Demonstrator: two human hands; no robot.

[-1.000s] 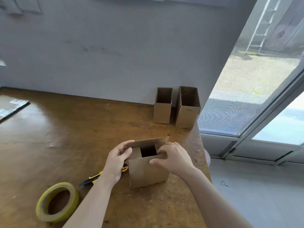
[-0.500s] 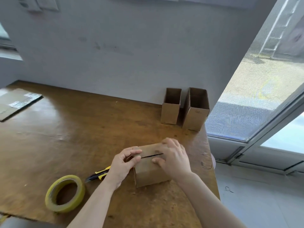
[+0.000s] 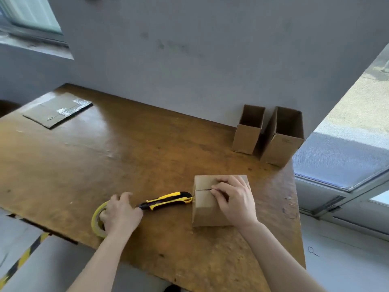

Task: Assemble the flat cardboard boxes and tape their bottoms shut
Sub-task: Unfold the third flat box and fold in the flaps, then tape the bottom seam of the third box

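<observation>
The left hand (image 3: 121, 213) has left the box (image 3: 207, 211) and moved out to the tape roll (image 3: 96, 220), with its fingers curling over the roll. The box's flaps (image 3: 203, 182), open a second ago, now lie folded shut under the right hand (image 3: 235, 201) alone.

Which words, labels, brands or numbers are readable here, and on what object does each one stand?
No text is readable.
Flat cardboard sheet: pale patches with marks, too blurred to read.
Right open box: faint print on its front, too small to read.
Utility knife: no legible brand.
Tape roll: no print seen.
</observation>
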